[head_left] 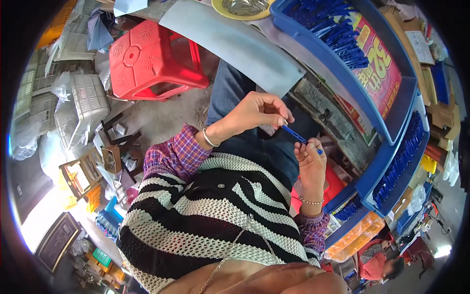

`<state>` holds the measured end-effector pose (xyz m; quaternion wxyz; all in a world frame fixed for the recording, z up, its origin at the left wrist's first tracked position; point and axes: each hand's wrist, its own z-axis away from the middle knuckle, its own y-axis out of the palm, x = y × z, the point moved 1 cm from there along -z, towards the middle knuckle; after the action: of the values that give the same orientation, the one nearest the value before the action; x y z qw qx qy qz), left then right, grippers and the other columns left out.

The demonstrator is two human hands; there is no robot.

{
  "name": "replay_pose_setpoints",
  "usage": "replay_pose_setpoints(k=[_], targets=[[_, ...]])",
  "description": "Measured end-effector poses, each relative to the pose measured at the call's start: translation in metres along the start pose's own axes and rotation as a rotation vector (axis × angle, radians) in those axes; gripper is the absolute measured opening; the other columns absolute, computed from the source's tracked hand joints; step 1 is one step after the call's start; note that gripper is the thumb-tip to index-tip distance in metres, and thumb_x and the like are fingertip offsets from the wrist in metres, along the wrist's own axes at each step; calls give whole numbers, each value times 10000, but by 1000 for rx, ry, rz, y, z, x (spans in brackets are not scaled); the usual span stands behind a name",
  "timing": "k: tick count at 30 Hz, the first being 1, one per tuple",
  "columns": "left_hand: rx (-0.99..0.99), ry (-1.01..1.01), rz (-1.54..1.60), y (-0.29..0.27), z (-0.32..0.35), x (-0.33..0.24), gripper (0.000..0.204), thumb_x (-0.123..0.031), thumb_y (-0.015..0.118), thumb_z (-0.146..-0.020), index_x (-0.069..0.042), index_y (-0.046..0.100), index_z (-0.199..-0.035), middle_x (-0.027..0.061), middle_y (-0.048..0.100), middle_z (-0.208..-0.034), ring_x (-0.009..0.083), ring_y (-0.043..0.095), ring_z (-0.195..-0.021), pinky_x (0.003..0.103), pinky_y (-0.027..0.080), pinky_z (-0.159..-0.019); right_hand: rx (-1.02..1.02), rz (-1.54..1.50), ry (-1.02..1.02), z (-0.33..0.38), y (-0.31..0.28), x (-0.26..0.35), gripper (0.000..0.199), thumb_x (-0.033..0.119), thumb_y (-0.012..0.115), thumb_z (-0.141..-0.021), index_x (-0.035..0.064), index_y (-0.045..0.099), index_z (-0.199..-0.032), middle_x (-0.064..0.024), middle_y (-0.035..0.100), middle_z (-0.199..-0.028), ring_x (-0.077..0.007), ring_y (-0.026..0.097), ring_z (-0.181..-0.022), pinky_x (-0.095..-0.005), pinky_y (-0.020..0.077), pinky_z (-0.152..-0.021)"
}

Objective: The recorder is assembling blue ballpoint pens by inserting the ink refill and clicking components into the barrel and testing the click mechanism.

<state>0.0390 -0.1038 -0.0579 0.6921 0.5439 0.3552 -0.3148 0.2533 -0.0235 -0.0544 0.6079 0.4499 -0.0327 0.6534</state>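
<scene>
A slim blue pen (294,134) stretches between my two hands above my lap. My left hand (252,115), wearing a bangle, pinches a small silvery piece at the pen's upper left end between thumb and fingertips; whether it is joined to the pen I cannot tell. The fingers of my right hand (312,164), with a beaded bracelet at the wrist, are closed around the pen's other end, and its blue tip shows past them. To the upper right, a large blue tray (342,90) holds a heap of blue pens (333,34).
A yellow bowl (223,9) of small metal pieces stands beyond a grey sheet (235,44). More blue pens (399,161) fill a lower blue bin (364,188). At the left are a red plastic stool (139,61) and pale crates (88,98). Another person (374,262) is at the lower right.
</scene>
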Motion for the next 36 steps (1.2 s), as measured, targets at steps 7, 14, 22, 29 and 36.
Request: replay_pose_setpoints(k=[7, 14, 22, 29, 36], targets=[[-4, 7, -74, 2, -11, 20, 94, -4, 647, -804, 7, 603, -887, 64, 639, -856, 93, 591, -762, 214, 490, -686, 15, 162, 25, -3, -15, 1, 34, 32, 556, -861, 17, 553, -892, -93, 614, -774, -204, 642, -781, -286, 543, -710], [29, -52, -197, 8, -10, 28, 89, 28, 634, -800, 10, 604, -882, 65, 638, -853, 93, 596, -771, 217, 497, -683, 177, 624, 43, -7, -14, -9, 238, -1, 636, -812, -24, 563, -1037, -29, 624, -825, -86, 591, -759, -202, 471, -705], [19, -108, -156, 12, -10, 28, 74, 12, 632, -805, 13, 601, -872, 55, 634, -837, 82, 578, -726, 208, 480, -652, 162, 597, 58, -5, -14, -4, 189, 75, 601, -860, -22, 575, -1021, -45, 615, -814, -87, 576, -677, -202, 471, -628], [8, -156, -89, 11, -7, 24, 72, -1, 624, -815, 14, 592, -878, 82, 636, -869, 97, 581, -740, 224, 489, -684, 133, 609, -36, -3, -11, -5, 185, 114, 603, -869, -1, 594, -1013, -28, 624, -812, -61, 539, -636, -181, 423, -566], [18, -162, -70, 11, -6, 22, 81, -5, 632, -809, 11, 593, -878, 86, 636, -878, 101, 589, -759, 226, 490, -688, 146, 568, -50, -3, -13, -5, 180, 106, 601, -867, -9, 603, -1006, -30, 625, -817, -59, 536, -638, -180, 421, -566]])
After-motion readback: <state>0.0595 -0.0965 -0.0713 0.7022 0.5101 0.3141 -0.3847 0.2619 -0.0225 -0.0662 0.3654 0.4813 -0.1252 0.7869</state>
